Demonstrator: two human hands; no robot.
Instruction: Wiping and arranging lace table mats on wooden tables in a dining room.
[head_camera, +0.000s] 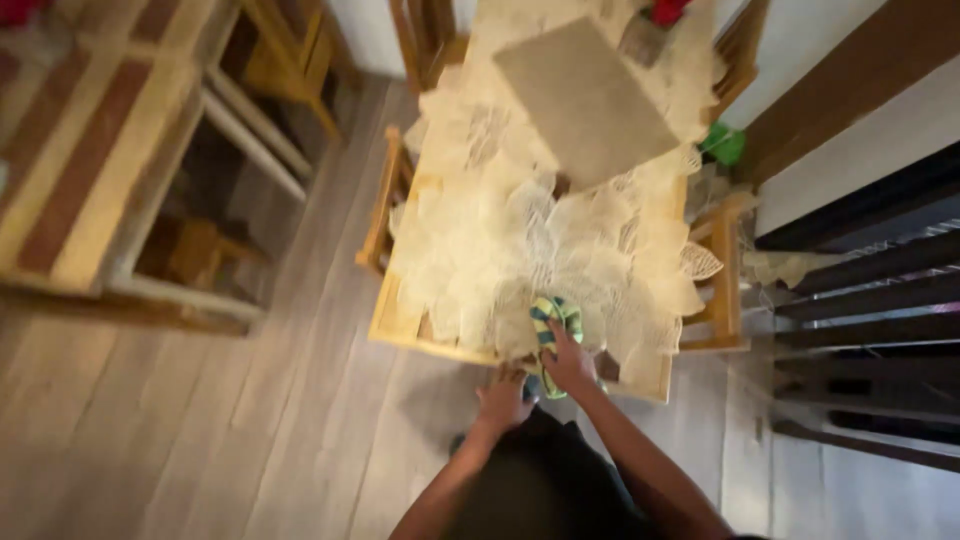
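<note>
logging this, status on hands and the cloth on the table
Right hand pressed on the striped cloth at the near table edge. Left hand at that edge, grip unclear. Lace cover and grey mat lie beyond.

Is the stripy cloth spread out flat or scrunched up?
Scrunched up: the striped cloth sits bunched under the right hand.
</note>
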